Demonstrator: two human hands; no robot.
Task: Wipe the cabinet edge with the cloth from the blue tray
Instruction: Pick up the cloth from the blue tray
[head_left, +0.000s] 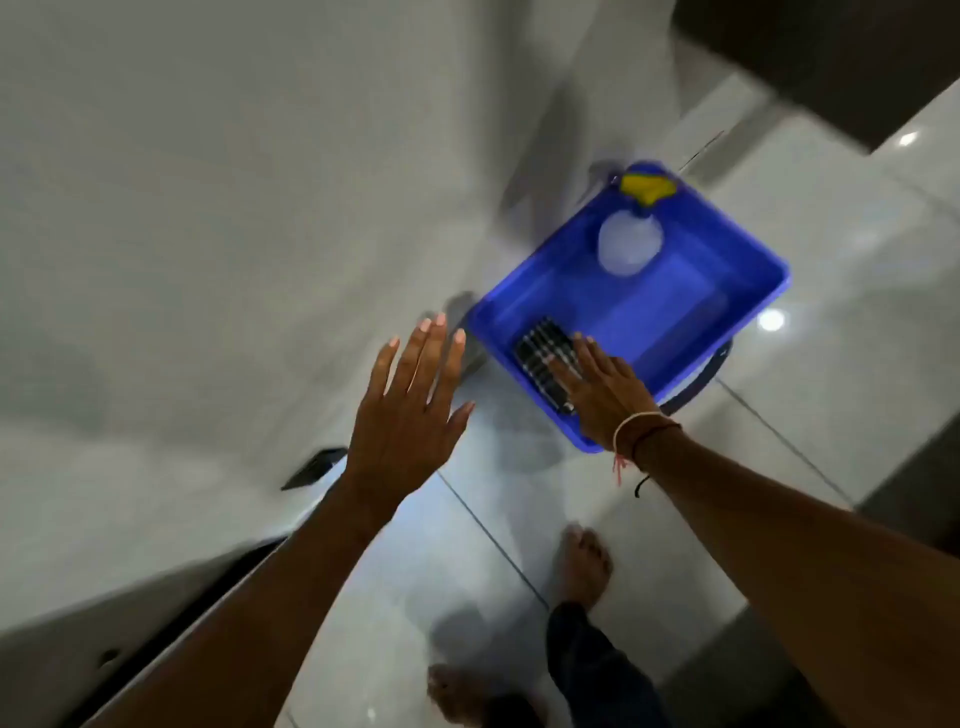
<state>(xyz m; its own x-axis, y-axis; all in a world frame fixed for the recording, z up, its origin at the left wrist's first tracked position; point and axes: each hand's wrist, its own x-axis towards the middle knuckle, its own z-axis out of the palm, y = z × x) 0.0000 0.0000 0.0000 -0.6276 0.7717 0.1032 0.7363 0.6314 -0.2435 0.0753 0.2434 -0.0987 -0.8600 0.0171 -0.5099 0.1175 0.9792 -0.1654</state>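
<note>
1. Cloth (545, 361): a folded dark piece with pale checked lines, lying in the near left corner of the blue tray (748, 260), against the tray's wall.
2. My right hand (605, 387) reaches down into that corner. Its fingers are stretched out flat and lie on the near part of the cloth; they are not curled around it, so nothing is gripped.
3. A pale string and a dark thread bracelet (641, 434) sit on my right wrist, with loose ends hanging.
4. My left hand (410, 410) is held out beside the tray, apart from it, palm down with all five fingers spread wide. It holds nothing, and I cannot tell whether it touches the white cabinet (208, 234) under it.
5. That cabinet fills the left side of the view as a broad pale surface, blurred; its lower edge runs diagonally toward the bottom left corner.
6. Inside the tray, at the far end, stands a translucent spray bottle (628, 244) with a yellow trigger head (647, 187) that overlaps the far rim.
7. A dark curved handle (698, 382) shows below the tray's right side.
8. Glossy white floor tiles (831, 234) lie beneath, with bright light spots mirrored in them.
9. My bare feet (584, 564) and a dark trouser leg (597, 660) show at the bottom.
</note>
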